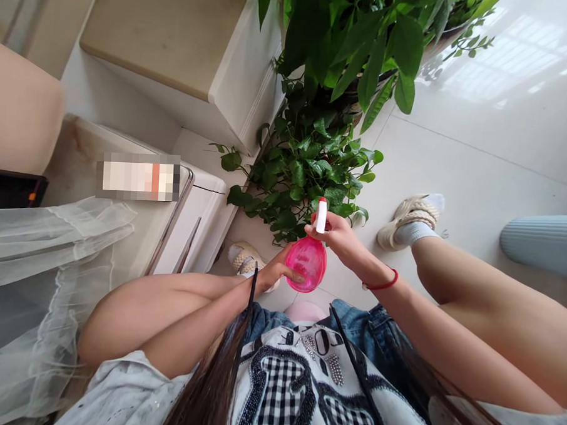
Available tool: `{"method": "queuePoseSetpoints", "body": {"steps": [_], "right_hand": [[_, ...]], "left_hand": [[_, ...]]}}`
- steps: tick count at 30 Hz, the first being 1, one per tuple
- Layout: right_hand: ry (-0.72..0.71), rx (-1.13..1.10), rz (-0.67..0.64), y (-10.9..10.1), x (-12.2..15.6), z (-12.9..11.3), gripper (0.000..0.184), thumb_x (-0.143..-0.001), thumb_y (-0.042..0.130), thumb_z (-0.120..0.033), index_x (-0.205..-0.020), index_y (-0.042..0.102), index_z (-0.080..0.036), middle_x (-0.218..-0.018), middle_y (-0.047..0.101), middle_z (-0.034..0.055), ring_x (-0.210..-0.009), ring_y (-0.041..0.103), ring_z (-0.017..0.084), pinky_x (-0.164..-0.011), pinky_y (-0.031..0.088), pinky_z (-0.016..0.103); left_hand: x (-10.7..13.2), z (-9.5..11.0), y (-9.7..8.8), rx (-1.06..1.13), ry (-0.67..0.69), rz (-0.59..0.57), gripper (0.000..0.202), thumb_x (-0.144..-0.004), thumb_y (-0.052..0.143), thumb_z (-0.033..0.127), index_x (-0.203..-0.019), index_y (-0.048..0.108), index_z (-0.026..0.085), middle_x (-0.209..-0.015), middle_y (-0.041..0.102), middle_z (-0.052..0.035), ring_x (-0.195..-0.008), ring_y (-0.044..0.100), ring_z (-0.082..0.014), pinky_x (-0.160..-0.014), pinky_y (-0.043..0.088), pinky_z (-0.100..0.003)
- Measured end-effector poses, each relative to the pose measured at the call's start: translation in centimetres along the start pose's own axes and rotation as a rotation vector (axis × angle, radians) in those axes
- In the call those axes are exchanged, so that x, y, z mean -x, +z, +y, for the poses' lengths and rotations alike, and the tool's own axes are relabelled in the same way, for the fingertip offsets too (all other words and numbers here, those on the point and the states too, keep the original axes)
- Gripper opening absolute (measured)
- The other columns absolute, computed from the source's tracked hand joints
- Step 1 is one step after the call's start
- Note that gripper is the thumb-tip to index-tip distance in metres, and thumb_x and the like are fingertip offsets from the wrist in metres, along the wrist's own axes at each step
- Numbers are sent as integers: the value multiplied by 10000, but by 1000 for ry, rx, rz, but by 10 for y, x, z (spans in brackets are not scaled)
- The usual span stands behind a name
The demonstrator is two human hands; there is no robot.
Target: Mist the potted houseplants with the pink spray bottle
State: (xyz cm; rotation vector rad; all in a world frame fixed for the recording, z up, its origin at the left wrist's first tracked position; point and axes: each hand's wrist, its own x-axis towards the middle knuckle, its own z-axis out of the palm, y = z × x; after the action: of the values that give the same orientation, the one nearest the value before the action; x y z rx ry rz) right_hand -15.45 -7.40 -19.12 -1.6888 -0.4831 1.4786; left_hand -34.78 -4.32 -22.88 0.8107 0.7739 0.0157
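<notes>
I crouch over a pink spray bottle (307, 262) with a white nozzle top (321, 215). My left hand (274, 271) cups the round pink body from the left, fingers wrapped on it. My right hand (341, 237), with a red cord at the wrist, grips the neck and white top. The bottle hangs just in front of a leafy green potted plant (304, 176) on the floor.
A taller plant with big leaves (361, 47) stands behind the small one. White steps with wooden treads (178, 51) and a white cabinet (193, 221) lie left. Sheer white fabric (36, 270) hangs at far left. White tiled floor (494, 121) spreads right; a blue ribbed object (545, 243) sits there.
</notes>
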Motion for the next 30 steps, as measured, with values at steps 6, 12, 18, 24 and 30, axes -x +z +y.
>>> {"method": "queuePoseSetpoints", "body": {"steps": [6, 12, 18, 24, 30], "right_hand": [[-15, -25, -30, 4, -2, -2, 516, -612, 827, -590, -757, 498, -218, -680, 465, -45, -647, 387, 116, -599, 288, 304], [-15, -8, -44, 7, -3, -7, 510, -614, 827, -582, -768, 504, -218, -694, 482, -38, -658, 403, 121, -601, 294, 306], [2, -10, -62, 8, -5, -6, 506, -612, 843, -569, -741, 497, -223, -681, 475, -37, -644, 396, 119, -593, 286, 308], [26, 12, -54, 8, -7, -1, 505, -591, 857, -580, -692, 518, -219, -664, 496, -18, -646, 431, 133, -584, 297, 313], [18, 18, -137, 5, -7, -7, 513, -610, 864, -577, -715, 518, -212, -659, 502, -29, -622, 400, 114, -572, 277, 299]], "left_hand": [[1, -2, -1, 56, -10, -7, 659, -622, 856, 272, -1255, 679, 234, -1164, 756, -73, -1267, 595, -344, -1112, 443, -484], [0, -4, -3, 51, 10, 19, 684, -580, 868, 267, -1238, 683, 240, -1191, 744, -66, -1274, 583, -349, -1102, 439, -460], [2, -12, -3, 95, -77, 43, 750, -543, 862, 220, -1268, 674, 272, -1306, 699, -57, -1241, 612, -359, -1039, 486, -486], [3, -12, -3, 116, -26, -6, 754, -587, 873, 245, -1312, 666, 269, -1270, 732, -61, -1279, 605, -376, -1071, 484, -504], [5, -11, 5, 125, -13, -31, 691, -642, 872, 294, -1309, 691, 278, -1177, 765, -56, -1236, 651, -360, -1078, 493, -497]]}}
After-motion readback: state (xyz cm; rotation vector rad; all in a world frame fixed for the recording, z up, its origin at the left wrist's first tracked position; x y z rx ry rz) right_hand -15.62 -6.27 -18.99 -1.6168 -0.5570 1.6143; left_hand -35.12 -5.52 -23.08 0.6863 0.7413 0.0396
